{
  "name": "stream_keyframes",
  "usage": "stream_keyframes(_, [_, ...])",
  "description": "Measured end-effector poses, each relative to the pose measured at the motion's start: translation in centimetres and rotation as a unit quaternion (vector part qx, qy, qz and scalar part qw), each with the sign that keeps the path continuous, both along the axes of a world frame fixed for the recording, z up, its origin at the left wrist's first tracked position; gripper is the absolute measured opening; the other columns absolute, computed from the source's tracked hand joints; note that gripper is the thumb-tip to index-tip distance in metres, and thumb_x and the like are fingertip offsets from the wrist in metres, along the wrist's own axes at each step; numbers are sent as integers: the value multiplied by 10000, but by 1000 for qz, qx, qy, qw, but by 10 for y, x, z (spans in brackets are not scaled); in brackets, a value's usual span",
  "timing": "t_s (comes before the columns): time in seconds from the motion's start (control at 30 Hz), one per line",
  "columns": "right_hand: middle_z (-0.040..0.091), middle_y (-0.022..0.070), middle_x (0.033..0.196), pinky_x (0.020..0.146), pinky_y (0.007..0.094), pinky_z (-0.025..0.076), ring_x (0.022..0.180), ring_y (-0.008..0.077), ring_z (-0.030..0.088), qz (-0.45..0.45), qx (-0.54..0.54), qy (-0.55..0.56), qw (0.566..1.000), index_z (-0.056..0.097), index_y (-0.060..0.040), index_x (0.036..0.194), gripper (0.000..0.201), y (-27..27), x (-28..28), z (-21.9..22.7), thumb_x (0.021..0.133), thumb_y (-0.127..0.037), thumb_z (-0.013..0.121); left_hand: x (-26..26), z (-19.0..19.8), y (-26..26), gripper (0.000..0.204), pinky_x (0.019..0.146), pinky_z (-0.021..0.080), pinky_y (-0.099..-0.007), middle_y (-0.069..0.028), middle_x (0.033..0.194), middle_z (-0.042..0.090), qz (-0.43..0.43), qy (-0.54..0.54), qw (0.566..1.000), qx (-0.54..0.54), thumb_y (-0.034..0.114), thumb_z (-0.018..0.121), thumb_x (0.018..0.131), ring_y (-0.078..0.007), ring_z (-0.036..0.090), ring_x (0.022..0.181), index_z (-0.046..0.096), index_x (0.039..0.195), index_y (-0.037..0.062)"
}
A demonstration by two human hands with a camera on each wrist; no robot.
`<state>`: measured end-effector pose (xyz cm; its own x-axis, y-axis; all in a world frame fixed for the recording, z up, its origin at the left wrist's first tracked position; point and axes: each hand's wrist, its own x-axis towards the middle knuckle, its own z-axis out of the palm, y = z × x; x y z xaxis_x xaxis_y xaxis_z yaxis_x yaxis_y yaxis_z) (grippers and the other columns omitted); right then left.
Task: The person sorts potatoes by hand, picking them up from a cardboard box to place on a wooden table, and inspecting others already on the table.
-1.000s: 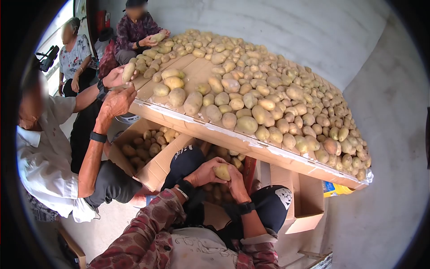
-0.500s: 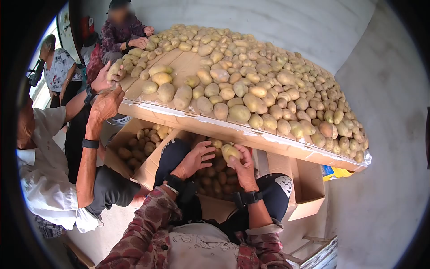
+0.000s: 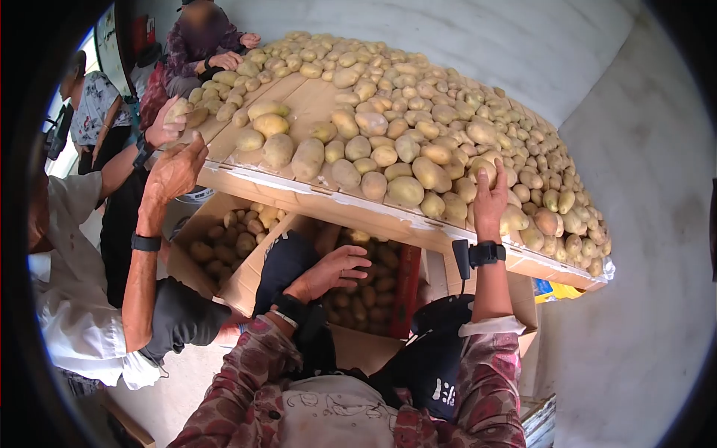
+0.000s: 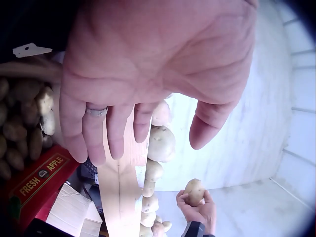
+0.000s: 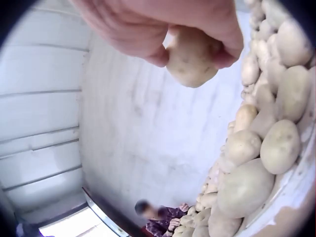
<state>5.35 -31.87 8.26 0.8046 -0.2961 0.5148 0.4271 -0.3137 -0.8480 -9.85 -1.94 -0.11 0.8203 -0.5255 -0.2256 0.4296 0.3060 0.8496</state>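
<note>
My right hand point(image 3: 491, 205) is raised over the front edge of the potato-covered table point(image 3: 314, 196). Its thumb and fingers pinch a potato point(image 5: 192, 64) by the sides, as the right wrist view shows; the left wrist view shows this potato point(image 4: 195, 192) from across. Low in front of my knees, my left hand point(image 3: 328, 273) holds nothing, its fingers loosely extended. Beneath it stands a box of potatoes point(image 3: 366, 299), with a red side panel point(image 4: 42, 182) lettered "FRESH APPLE". Many loose potatoes point(image 3: 403, 190) cover the tabletop.
On the left a seated person point(image 3: 82, 254) holds a potato at the table's corner. A second carton point(image 3: 246, 287) with potatoes stands between us. Another person point(image 3: 198, 45) sits at the far end, and one more point(image 3: 97, 112) is farther left. A wall point(image 3: 627, 224) rises on the right.
Both hands held the potato together at first. The left hand then let go and stayed low, while the right hand carried the potato up and right to the table edge.
</note>
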Motion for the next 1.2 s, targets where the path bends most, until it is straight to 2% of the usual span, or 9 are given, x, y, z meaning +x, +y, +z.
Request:
stream_keyframes(0.07, [526,128,1178,896,444,396,1073,292,499,-161,-249,-69,952,458,-111,1268,455,7,10,-3,844,-207,591,-1,2,-1,461,869,411,-315,-57,1199,514,-2,1,1000,14,334,537,868,-170,525,1050,416,1244,97])
stream_keyframes(0.2, [468,155,1250,961,538,306,1162,338,437,-111,-424,186,880,468,-173,1268,470,1,28,-30,815,-209,589,0,0,3,470,871,408,-313,-56,1196,515,3,2,1000,9,344,541,867,-161,527,1043,415,1242,90])
stream_keyframes(0.4, [587,139,1061,854,319,433,1026,255,538,-126,-394,-96,905,539,-26,1122,302,-7,7,-24,834,-112,568,5,-7,7,468,874,423,-312,-63,1240,507,2,-9,1000,15,312,540,868,-173,527,1068,395,1265,109])
stream_keyframes(0.5, [618,33,853,757,239,441,838,114,557,80,-92,49,991,597,-16,993,163,28,-58,-27,889,-126,537,5,-3,10,454,866,426,-300,-58,1220,514,8,1,1000,16,307,535,870,-174,530,1064,404,1252,100])
stream_keyframes(0.6, [606,-25,798,657,194,438,703,46,536,227,39,145,962,637,-24,904,153,61,-107,-79,909,-138,535,11,-6,13,371,823,457,-281,-54,1158,557,32,29,998,51,258,524,890,-158,563,1011,441,1215,100])
stream_keyframes(0.7, [618,-20,843,635,200,451,735,66,576,203,84,408,886,631,-45,965,130,61,-130,-168,886,-127,566,13,-6,18,360,816,463,-277,-56,1131,573,43,41,997,47,249,526,890,-153,570,997,447,1206,97])
stream_keyframes(0.8, [616,-20,878,633,198,449,754,70,577,229,94,424,871,621,-67,991,135,61,-126,-196,879,-129,577,13,-6,26,337,824,465,-281,-66,1153,567,39,28,998,28,236,514,895,-155,572,1004,451,1193,93])
stream_keyframes(1.03, [608,9,917,619,225,457,740,98,574,163,139,460,862,597,-63,1050,199,62,-100,-208,861,-124,578,17,-4,45,243,555,342,-225,58,555,342,121,13,982,-146,125,490,876,-70,377,530,491,1104,42])
stream_keyframes(1.2, [601,14,916,617,236,460,740,112,560,163,48,510,843,575,-30,1114,289,74,-90,-233,853,-153,574,18,-5,68,177,485,273,-218,59,506,284,127,-15,953,-274,46,427,881,-65,293,481,504,1040,33])
